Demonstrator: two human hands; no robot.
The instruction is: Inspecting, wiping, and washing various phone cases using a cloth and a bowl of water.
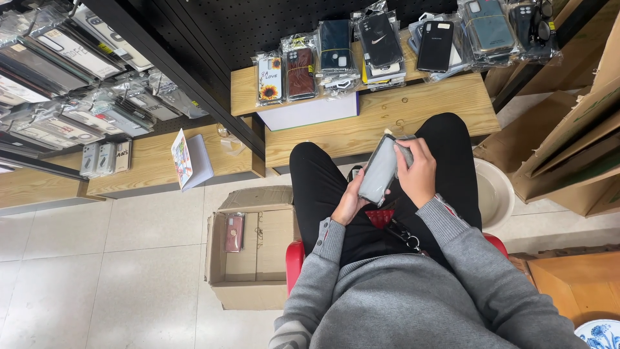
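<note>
Grey sweater sleeves (413, 291) fill the bottom of the view, and from them both hands reach over the lap of a person seated on a red stool (295, 258), legs in black trousers (316, 181). Left hand (351, 201) cups the lower edge of a grey phone case (380, 170) from beneath, fingers curled under it. Right hand (418, 174) closes over the case's upper right side, thumb and fingers pinching a crumpled bit of clear wrapping (405, 152) at its top corner. So both hands are shut around the same case, which sits tilted above the knees, just in front of the wooden shelf (387, 116).

Taking that shelf as the mark: on its raised back step stand packaged phone cases in a row, among them a sunflower-printed case (269, 79), a brown case (301, 72), a dark blue case (336, 45) and a glossy black case (436, 45). Left of the shelf, a small card (183, 158) with a colourful picture leans on a lower wooden ledge (148, 165), and hanging racks of bagged cases (71, 84) rise above it. Below the shelf's left end, on the tiled floor, an open cardboard box (252, 278) holds one pink phone case (234, 232). Right of the shelf lean flattened cardboard sheets (575, 148), with a pale round basin (494, 194) beside the person's right knee.
</note>
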